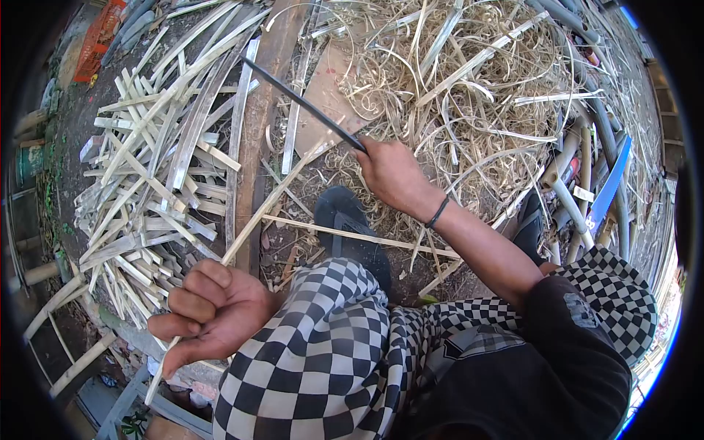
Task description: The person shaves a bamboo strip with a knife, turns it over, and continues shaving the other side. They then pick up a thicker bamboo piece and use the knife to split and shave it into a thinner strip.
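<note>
My left hand (209, 312) is closed around a long thin bamboo strip (275, 196), which runs from below my fist up and right toward the knife. My right hand (392, 174) grips the handle of a long dark knife (301, 103); its blade points up and left, and its base meets the strip's far end. My knee in checkered trousers (323, 345) lies between the hands, with a dark sandal (348, 227) just beyond it.
A pile of cut bamboo strips (150, 183) lies on the ground at left. Curly bamboo shavings (455, 81) cover the ground ahead. A wooden plank (264, 103) runs up the middle. A blue-bladed saw (609, 187) and bamboo poles (572, 183) lie at right.
</note>
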{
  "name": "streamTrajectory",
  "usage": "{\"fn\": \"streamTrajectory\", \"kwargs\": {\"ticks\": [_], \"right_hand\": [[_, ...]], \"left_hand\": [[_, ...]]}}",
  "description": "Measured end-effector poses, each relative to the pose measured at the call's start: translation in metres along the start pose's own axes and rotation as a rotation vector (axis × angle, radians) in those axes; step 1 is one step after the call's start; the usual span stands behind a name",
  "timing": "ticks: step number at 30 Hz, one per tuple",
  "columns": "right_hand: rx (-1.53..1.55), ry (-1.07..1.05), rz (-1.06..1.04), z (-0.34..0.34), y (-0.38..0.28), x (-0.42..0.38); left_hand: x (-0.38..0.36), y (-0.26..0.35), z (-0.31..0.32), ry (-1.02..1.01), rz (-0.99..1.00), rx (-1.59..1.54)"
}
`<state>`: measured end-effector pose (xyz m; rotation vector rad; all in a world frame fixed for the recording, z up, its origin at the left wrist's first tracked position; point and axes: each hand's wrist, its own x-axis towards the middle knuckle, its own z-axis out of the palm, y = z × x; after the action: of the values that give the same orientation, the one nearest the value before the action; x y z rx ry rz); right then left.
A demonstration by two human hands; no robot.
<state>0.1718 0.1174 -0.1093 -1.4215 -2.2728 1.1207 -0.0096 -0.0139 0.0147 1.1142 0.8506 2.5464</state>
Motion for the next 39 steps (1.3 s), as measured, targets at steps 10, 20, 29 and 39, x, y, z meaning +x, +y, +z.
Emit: {"fn": "streamTrajectory", "kwargs": {"ticks": [10,20,29,39], "right_hand": [[0.136,0.189,-0.102,-0.046,-0.034,-0.002],[-0.078,-0.041,-0.021,-0.020,-0.010,-0.004],[-0.202,-0.049,0.005,-0.007,0.020,0.011],[-0.236,-0.009,0.002,0.010,0.039,0.017]], "left_hand": [[0.015,-0.008,0.027,0.146,-0.023,0.224],[0.020,-0.013,0.058,0.127,-0.084,0.279],[0.018,-0.014,0.052,0.111,-0.063,0.255],[0.016,-0.012,0.046,0.102,-0.071,0.228]]}}
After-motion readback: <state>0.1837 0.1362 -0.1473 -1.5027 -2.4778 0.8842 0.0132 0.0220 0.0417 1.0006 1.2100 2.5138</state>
